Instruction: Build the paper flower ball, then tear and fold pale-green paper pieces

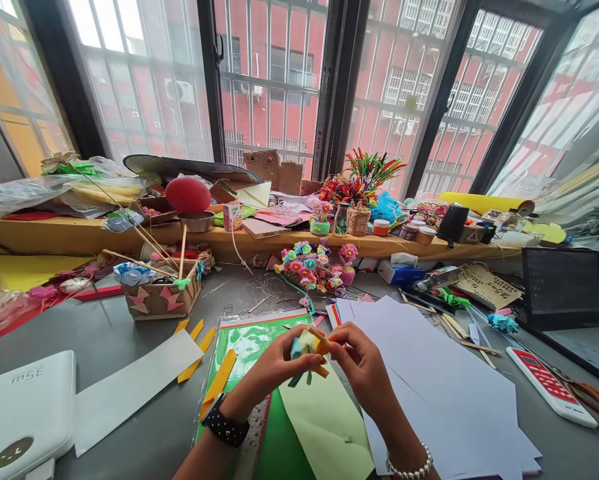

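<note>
My left hand [288, 358], with a dark dotted watch on its wrist, is closed around a small folded paper piece [307, 343] in blue, pale yellow and orange. My right hand [358, 357], wearing a beaded bracelet, pinches the orange end of the same piece between thumb and fingers. A thin dark tip sticks out above the left fingers; I cannot make out what it belongs to. Below the hands lies a pale green paper sheet [329, 420], on top of a green plastic-covered pad [249, 340]. Orange paper strips [222, 380] lie left of my left hand.
White sheets [444, 393] spread to the right, beside a red-and-white calculator [549, 387] and an open laptop [564, 287]. At left are a white power bank [26, 407], a grey-white paper strip [134, 397] and a decorated cardboard box [162, 297]. Craft flowers [314, 267] stand behind.
</note>
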Demonstrator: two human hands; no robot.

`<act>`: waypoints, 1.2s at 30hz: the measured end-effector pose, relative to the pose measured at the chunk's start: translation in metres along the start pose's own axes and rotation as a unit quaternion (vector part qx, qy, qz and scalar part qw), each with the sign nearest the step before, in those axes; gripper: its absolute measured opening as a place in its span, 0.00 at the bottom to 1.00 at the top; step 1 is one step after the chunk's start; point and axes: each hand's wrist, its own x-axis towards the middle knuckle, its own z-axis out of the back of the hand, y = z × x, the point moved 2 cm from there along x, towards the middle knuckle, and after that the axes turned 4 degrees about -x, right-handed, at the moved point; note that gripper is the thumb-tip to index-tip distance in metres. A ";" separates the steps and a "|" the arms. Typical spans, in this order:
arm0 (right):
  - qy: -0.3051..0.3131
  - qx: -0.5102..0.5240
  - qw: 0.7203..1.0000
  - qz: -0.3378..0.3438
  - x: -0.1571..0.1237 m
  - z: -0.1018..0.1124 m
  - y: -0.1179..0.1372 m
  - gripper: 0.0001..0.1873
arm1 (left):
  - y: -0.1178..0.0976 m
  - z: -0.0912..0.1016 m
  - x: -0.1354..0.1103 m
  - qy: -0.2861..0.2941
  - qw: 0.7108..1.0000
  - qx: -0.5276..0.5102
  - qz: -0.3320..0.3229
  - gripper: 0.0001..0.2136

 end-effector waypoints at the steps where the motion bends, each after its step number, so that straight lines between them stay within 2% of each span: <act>1: 0.002 -0.002 1.000 0.004 0.000 0.000 0.000 0.09 | 0.000 0.000 0.000 0.000 1.000 0.006 -0.005 0.15; 18: 0.025 -0.012 0.998 0.048 -0.003 0.001 0.004 0.05 | 0.003 0.001 -0.003 0.038 0.999 0.003 -0.035 0.15; 23: 0.017 -0.015 0.998 0.063 -0.004 0.000 0.003 0.04 | 0.003 0.002 -0.005 0.027 0.999 0.012 -0.030 0.17; 27: 0.008 -0.011 0.998 0.068 -0.004 0.000 0.006 0.04 | -0.001 0.003 -0.006 -0.001 0.997 0.048 -0.066 0.22; 31: 0.005 -0.004 0.998 0.069 -0.004 0.000 0.007 0.04 | -0.002 0.003 -0.005 0.019 0.997 0.035 -0.069 0.16; 36: 0.018 0.002 0.997 0.069 -0.005 0.000 0.006 0.04 | -0.004 0.004 -0.007 0.019 0.994 0.069 -0.083 0.15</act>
